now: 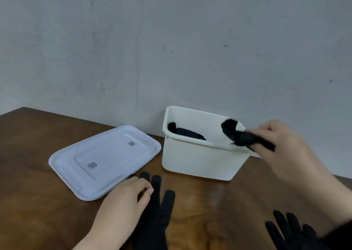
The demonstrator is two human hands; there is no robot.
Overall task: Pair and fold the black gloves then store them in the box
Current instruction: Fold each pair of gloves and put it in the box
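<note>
Brown wooden table [38, 154], grey wall behind. Right hand [282, 144] pinches a folded black glove bundle [242, 135] over the right rim of the white plastic box [200, 160]; box interior lies at 9 o'clock from the grip. Left hand [123, 202] rests loosely curled on a flat black glove [156, 211].
</note>
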